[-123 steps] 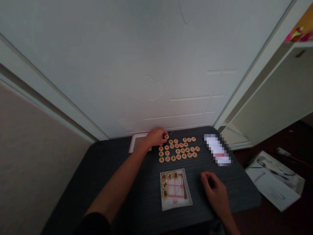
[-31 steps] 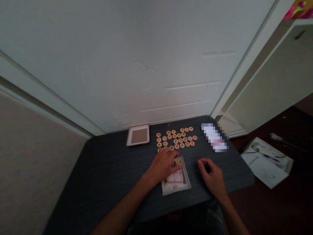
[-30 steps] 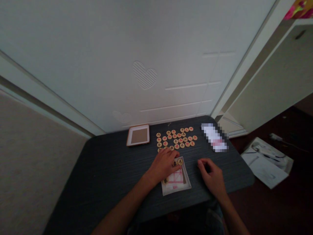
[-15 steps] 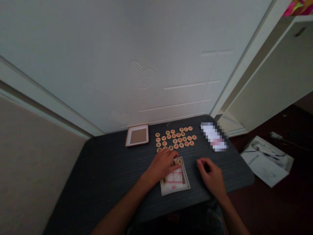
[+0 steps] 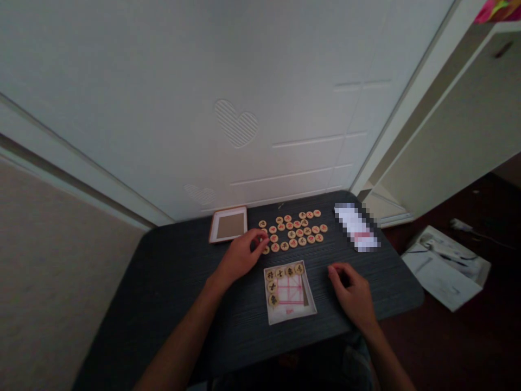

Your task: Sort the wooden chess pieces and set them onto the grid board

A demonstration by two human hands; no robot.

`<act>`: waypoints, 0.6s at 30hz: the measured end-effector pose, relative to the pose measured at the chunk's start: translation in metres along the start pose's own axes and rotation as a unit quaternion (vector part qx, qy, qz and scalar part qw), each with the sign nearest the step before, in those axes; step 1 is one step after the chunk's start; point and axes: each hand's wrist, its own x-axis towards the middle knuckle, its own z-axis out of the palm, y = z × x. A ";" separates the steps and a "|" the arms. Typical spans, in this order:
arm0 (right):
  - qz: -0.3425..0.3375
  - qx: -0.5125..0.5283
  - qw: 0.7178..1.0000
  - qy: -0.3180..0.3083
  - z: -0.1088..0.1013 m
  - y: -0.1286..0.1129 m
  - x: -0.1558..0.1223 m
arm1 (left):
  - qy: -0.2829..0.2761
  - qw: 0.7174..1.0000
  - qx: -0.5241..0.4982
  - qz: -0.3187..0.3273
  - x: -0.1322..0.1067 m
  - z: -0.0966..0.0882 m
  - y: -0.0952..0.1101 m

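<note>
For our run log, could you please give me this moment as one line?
left hand: reaching to xiangqi pieces | right hand: beside small xiangqi board

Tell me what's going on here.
A person sits at a dark wood-grain table with both bare hands over it. The left hand is at the edge of a cluster of round wooden Chinese chess pieces, its fingertips among them. The right hand rests apart, beside a square white tray with a pink grid, which has six pieces along its far and left sides. An empty-looking square frame lies farther off.
</note>
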 end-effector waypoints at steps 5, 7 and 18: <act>0.000 -0.006 1.000 -0.001 -0.001 -0.001 0.000 | 0.049 0.996 -0.039 -0.065 0.003 -0.016 -0.025; 0.000 -0.008 1.000 -0.002 -0.001 -0.002 0.000 | 0.043 0.994 -0.059 -0.077 0.003 -0.017 -0.027; 0.011 -0.001 1.000 -0.008 -0.002 -0.001 0.000 | 0.008 0.998 0.002 -0.063 0.005 -0.007 -0.011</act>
